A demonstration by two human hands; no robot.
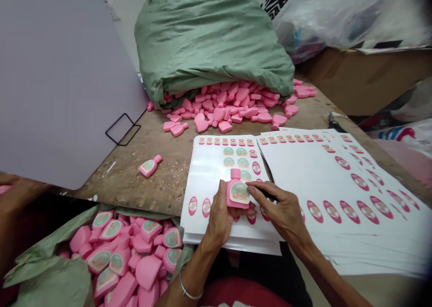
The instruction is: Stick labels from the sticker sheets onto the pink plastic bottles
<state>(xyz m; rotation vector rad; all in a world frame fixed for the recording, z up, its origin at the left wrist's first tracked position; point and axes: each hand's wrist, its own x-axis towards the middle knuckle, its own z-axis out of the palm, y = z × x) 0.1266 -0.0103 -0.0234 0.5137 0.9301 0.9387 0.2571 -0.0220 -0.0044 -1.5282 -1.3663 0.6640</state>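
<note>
Just right of centre, the left hand (218, 217) grasps a pink bottle (236, 186) — cap (235, 174) toward the frame's top — while the right hand (285, 208) pinches a slim dark tool (269, 194), fingertips (251, 189) at the green label's (240, 193) edge. Sticker sheets (209, 174) lie beneath; loose bottles (116, 248) fill a green sack (57, 280), lower left.

Sack (212, 37) lay at table (168, 181) rear, bottle heap (219, 113) before it. Left sheet stack (204, 174) lay nearer, below held bottle (237, 202); right sheet stack (293, 172) just beside. Lone bottle (147, 167) lay left of both. Open bag (50, 280), front left, contained further bottles (148, 271).
</note>
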